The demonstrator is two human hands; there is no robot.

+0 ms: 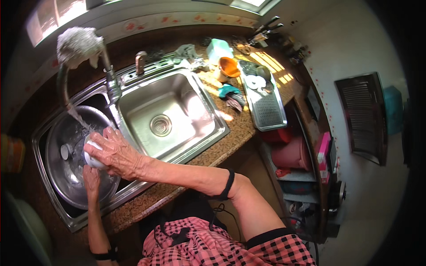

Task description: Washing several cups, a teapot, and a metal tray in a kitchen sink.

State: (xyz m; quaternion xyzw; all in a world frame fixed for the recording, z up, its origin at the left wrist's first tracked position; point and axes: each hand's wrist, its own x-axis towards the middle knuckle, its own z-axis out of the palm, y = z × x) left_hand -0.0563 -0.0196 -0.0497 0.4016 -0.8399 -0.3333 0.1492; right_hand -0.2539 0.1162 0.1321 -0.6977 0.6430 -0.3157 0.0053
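Note:
Water runs from the curved faucet (113, 87), whose top is wrapped in a pale cloth (80, 45), into a large metal basin (60, 179) in the left sink. Over that basin my right hand (116, 151) grips a white cup or small bowl (94, 155) from above, right by the stream. My left hand (91, 178) touches the underside of the same white vessel; its fingers are partly hidden behind it. A small whitish round item (66, 152) lies in the basin. Beside the basin, the right sink bowl (159, 109) shows its drain strainer (161, 125).
On the granite counter (229, 141) stand an orange container (229, 67), a mint-green container (219, 50), crumpled cloths (232, 94) and a metal drain tray (268, 113) holding white and dark items. Knives (266, 28) stand at the back corner. Shelves below hold a pink bucket (289, 154).

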